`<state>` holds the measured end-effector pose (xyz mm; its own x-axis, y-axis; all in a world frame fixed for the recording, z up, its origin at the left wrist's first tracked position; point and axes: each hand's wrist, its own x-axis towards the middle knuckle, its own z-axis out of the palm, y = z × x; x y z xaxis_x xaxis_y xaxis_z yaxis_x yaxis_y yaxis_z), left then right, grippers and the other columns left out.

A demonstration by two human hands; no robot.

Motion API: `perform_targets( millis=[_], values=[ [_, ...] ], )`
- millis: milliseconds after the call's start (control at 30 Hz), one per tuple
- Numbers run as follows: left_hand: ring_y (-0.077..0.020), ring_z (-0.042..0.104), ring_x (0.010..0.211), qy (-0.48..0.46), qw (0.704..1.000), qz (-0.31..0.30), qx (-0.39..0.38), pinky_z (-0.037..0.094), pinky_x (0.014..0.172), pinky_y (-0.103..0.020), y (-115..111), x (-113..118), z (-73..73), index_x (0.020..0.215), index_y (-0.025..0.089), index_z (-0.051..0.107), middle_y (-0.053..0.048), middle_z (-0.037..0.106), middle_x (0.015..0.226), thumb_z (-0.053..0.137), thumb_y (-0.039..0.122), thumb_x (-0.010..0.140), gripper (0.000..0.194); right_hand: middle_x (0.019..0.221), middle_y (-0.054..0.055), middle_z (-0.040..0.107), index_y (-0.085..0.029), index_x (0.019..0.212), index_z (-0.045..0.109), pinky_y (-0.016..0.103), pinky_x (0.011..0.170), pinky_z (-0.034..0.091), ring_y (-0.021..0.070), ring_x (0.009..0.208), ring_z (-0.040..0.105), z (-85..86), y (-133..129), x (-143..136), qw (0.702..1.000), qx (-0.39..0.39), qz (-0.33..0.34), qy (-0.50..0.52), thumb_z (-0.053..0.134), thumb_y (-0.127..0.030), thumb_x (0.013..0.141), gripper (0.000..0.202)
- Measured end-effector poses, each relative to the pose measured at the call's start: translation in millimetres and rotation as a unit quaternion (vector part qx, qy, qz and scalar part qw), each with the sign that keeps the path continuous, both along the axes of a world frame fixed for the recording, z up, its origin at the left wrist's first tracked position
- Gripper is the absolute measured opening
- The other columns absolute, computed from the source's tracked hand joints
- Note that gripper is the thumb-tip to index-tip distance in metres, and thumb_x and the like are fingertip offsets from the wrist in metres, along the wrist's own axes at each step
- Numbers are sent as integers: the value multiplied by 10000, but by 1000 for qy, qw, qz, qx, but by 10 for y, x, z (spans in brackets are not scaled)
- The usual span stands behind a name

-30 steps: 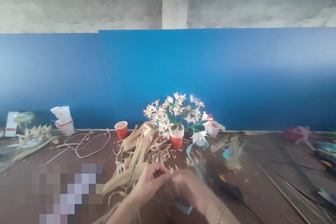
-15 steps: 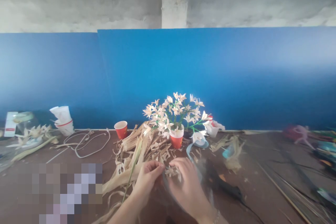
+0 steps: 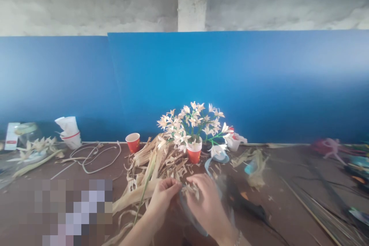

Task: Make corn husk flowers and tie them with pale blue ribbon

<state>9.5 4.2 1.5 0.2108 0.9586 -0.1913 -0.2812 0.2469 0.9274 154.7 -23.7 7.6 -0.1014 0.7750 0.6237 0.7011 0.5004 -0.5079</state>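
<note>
My left hand (image 3: 165, 196) has thumb and forefinger pinched together; whatever lies between the tips is too small to make out. Facing it, my right hand (image 3: 204, 201) curls its fingers around small pale husk pieces (image 3: 190, 189), partly hidden by the palm. Below and between the hands runs a pale blue-grey ribbon-like strip (image 3: 190, 213). Just beyond stands a red and white paper cup (image 3: 194, 155) holding white husk flowers (image 3: 196, 121) on green stems. Dried corn husks (image 3: 161, 157) are heaped beside it, reaching down to my left forearm.
A dark glue gun (image 3: 250, 207) with a cord lies right of my right hand. Another red cup (image 3: 133, 143) and a white cable (image 3: 98, 159) are at the left. Thin sticks (image 3: 319, 207) lie far right. A blue panel (image 3: 161, 80) stands behind the table.
Both hands stay almost in place, with only slight finger movement. More of the blue-grey strip now shows beneath my right hand.
</note>
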Motion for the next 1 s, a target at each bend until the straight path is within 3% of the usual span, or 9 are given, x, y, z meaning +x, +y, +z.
perform_targets(
  millis=[167, 367, 567, 733, 900, 1000],
  values=[
    [-39, 353, 331, 32, 999, 4, 11, 185, 358, -166, -44, 33, 2, 600, 147, 534, 72, 451, 395, 705, 387, 621, 296, 786, 10, 598, -210, 786, 549, 340, 734, 350, 188, 786, 530, 29, -9, -11, 997, 32, -21, -69, 527, -91, 746, 127],
    [-51, 431, 383, 17, 999, -16, 29, 299, 401, -168, -35, 26, 60, 632, 126, 582, 42, 532, 459, 745, 368, 572, 297, 755, -6, 601, -213, 747, 551, 330, 747, 325, 167, 764, 520, 49, 8, 44, 995, 44, -24, -88, 518, -139, 788, 91],
    [-36, 352, 274, 55, 997, -40, 42, 229, 306, -158, -42, 26, 100, 668, 148, 545, 59, 528, 411, 679, 410, 648, 295, 736, 1, 609, -219, 746, 563, 323, 740, 341, 173, 753, 528, 9, 34, 49, 997, 54, -24, -52, 496, -170, 800, 100],
    [-78, 488, 410, 42, 995, -40, 75, 385, 418, -185, -12, 28, 33, 650, 144, 546, 38, 561, 475, 689, 377, 645, 274, 734, 2, 615, -224, 728, 569, 324, 747, 356, 177, 750, 538, 15, 23, 33, 998, 43, -21, -29, 511, -157, 778, 102],
    [-112, 547, 509, 86, 987, -13, 133, 435, 501, -219, 39, -27, -35, 674, 136, 597, 18, 587, 550, 676, 330, 665, 209, 717, 15, 616, -203, 680, 585, 300, 724, 390, 178, 735, 552, 41, 43, 13, 994, -63, 9, 91, 525, -169, 736, 89],
    [-127, 558, 508, 128, 980, -18, 151, 440, 497, -231, 46, -60, -4, 695, 131, 630, 3, 602, 544, 659, 312, 686, 183, 613, -4, 590, -188, 619, 603, 249, 597, 391, 147, 616, 524, 32, 89, 15, 957, -207, 30, 199, 547, -201, 692, 93]
  ],
)
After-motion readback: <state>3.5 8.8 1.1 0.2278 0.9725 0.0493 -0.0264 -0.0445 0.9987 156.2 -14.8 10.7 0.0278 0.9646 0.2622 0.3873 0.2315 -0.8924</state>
